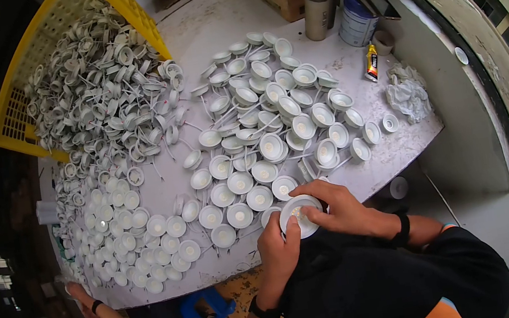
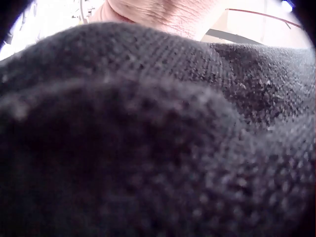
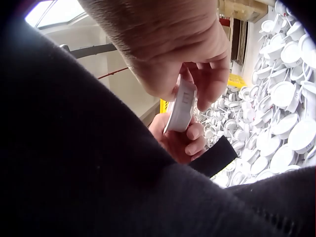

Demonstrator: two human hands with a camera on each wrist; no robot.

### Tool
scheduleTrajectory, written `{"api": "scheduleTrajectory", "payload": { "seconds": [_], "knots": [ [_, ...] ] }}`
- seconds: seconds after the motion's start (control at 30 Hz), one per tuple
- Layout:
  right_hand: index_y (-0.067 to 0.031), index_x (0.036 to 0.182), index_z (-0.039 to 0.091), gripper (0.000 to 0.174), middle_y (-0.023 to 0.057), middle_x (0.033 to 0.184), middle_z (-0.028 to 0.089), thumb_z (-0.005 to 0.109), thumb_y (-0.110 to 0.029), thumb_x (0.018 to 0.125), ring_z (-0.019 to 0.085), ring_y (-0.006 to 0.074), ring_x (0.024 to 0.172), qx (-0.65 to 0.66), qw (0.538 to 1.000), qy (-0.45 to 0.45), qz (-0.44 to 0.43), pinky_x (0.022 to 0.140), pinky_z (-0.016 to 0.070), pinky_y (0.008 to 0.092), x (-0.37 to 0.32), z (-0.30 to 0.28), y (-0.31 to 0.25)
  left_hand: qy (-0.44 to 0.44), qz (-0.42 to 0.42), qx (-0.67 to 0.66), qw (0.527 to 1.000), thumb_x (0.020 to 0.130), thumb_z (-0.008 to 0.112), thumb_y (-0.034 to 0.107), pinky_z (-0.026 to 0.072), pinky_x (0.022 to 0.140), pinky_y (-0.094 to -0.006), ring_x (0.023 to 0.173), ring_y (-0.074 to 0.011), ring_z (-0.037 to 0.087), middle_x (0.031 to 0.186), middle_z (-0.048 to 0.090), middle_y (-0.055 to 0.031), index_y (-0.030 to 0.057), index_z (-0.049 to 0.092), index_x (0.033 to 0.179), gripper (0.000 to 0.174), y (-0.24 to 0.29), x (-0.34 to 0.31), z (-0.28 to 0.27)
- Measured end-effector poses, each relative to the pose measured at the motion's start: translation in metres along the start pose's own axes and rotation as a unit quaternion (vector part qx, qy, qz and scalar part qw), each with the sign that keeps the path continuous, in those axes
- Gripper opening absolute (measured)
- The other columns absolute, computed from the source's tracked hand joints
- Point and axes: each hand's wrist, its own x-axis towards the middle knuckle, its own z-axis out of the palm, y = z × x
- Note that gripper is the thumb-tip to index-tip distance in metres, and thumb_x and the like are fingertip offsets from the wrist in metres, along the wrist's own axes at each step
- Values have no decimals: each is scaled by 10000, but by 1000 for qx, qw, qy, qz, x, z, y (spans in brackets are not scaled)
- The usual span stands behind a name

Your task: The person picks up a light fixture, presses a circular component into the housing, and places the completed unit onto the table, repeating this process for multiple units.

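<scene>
In the head view, a white round downlight [image 1: 301,203] is held at the table's near edge, its dished face turned up. My left hand [image 1: 275,251] grips its left rim, thumb on the face. From the other side my right hand [image 1: 345,214] pinches it, thumb reaching over the dish. Seen edge-on in the right wrist view, the downlight [image 3: 183,106] lies between my right hand [image 3: 173,44] and the fingers of my left hand [image 3: 175,143]. Dark knit cloth fills most of the left wrist view, leaving part of my left hand [image 2: 163,12] at the top.
Many similar downlights [image 1: 272,146] spread over the table beyond my hands. A tipped yellow crate [image 1: 15,119] spills more at the far left. Flasks [image 1: 317,11], a blue-and-white can [image 1: 358,22], a glue tube [image 1: 372,62] and crumpled paper [image 1: 408,93] stand right. Another person's hand [image 1: 80,293] is lower left.
</scene>
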Motion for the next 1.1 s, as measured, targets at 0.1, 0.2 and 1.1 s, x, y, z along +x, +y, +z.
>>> {"api": "scheduleTrajectory", "payload": {
  "seconds": [0.1,0.2,1.1],
  "knots": [
    [-44,1097,553,319,124,966,579,570,-89,781,583,208,779,1,1000,-1,4,659,469,290,0,1,1,5,19,21,1000,831,518,181,437,562,-395,657,-380,583,689,565,-216,-13,508,838,194,2,1,0],
    [-43,1089,555,309,126,959,580,565,-94,784,582,210,777,-5,1000,4,-5,657,467,293,0,3,4,5,14,16,1000,824,524,176,435,555,-394,646,-381,580,680,564,-212,-11,507,818,187,4,2,-1],
    [-72,1316,351,534,91,1019,560,573,-126,833,588,129,679,161,970,-87,159,556,472,244,28,28,0,-64,-143,-187,970,869,550,198,422,562,-217,647,-65,502,799,567,-25,6,495,1096,302,-47,21,-45]
  ]
}}
